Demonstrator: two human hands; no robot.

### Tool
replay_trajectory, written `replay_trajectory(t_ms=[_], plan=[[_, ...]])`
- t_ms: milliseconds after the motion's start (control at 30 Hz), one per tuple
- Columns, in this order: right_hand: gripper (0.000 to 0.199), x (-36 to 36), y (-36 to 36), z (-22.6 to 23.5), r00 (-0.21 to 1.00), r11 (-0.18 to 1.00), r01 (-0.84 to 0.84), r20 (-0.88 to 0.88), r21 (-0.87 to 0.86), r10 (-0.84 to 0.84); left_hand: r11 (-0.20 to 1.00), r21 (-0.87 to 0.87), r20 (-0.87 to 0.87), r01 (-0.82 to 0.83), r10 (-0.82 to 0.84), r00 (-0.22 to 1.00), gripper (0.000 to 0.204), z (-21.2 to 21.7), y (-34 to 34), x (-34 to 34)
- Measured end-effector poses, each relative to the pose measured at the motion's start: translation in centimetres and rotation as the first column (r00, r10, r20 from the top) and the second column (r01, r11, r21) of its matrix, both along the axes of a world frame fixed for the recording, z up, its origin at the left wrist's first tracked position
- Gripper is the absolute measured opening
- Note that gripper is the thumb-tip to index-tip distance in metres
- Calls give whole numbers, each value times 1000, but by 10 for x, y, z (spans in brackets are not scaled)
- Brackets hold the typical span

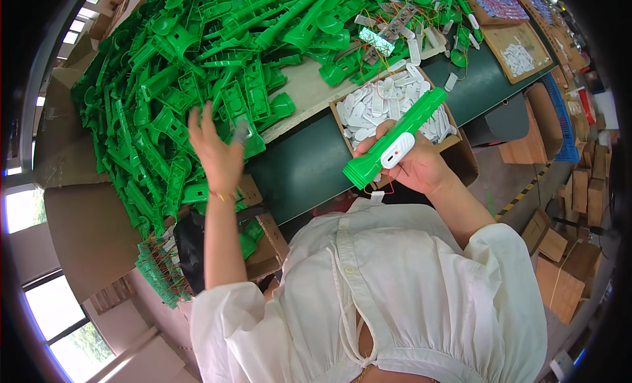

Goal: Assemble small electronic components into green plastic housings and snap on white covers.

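Note:
My right hand (421,164) grips a long green plastic casing (395,138) with a white oval insert (397,150) set into its side; it is held over the front edge of the green bench. My left hand (217,152) is raised with fingers spread above the big heap of green plastic parts (191,73), a small grey piece (241,130) at its fingertips. Just behind the casing sits a cardboard box of white oval pieces (382,103).
The dark green bench top (309,165) runs diagonally. Cardboard trays (520,50) with small white and coloured parts lie at the far right. Wired green parts (161,274) fill a box by my left elbow. Brown cartons (559,277) stand on the floor at right.

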State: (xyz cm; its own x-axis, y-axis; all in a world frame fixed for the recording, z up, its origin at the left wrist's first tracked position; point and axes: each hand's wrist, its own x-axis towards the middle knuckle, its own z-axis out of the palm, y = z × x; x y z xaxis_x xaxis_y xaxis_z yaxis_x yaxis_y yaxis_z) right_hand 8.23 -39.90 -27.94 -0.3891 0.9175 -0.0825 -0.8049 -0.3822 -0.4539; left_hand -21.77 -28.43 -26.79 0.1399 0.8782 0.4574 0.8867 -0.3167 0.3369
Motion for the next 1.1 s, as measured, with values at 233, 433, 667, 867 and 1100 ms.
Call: replay_trajectory(t_ms=[233, 433, 667, 867, 1100], plan=[[31, 48, -21, 5, 919, 990, -67, 393, 126, 13, 987, -16, -397, -162, 143, 907, 54, -33, 63, -30], [19, 141, -67, 7, 460, 972, -216, 870, -87, 180, 992, -21, -404, -121, 102, 909, 30, -27, 57, -20], [33, 142, -41, 7, 215, 977, -210, 976, 22, 24, 996, 62, 136, 61, -69, 988, 35, -12, 60, 38], [15, 95, 27, 8, 354, 973, -71, 917, 220, -182, 981, -19, 265, 193, -181, 947, 45, -15, 92, 99], [13, 25, 64, 3, 604, 959, -130, 787, 251, -124, 987, 109, -268, 122, -89, 959, 50, -25, 114, 148]])
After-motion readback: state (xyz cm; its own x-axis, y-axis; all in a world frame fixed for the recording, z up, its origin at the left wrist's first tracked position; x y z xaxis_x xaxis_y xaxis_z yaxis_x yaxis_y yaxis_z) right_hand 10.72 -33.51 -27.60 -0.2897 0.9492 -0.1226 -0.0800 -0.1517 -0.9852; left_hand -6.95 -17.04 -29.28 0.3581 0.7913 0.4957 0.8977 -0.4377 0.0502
